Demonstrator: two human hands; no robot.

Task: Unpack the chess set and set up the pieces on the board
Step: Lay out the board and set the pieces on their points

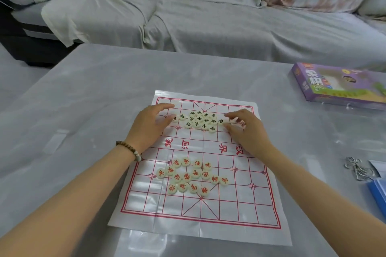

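A white paper board (240,200) with a red grid lies flat on the table. Several round cream pieces with black characters (199,120) are bunched on its far half. Several pieces with red characters (189,175) sit in a loose cluster on the near half. My left hand (150,124) rests at the left edge of the black cluster, fingers spread, touching the outer pieces. My right hand (243,126) is at the cluster's right edge, fingertips on one or two pieces there; whether it grips one is unclear.
The purple chess set box (338,85) lies at the table's far right. A metal keyring (358,170) and a blue item (378,194) sit at the right edge. A grey covered sofa (208,16) stands beyond the table (83,100).
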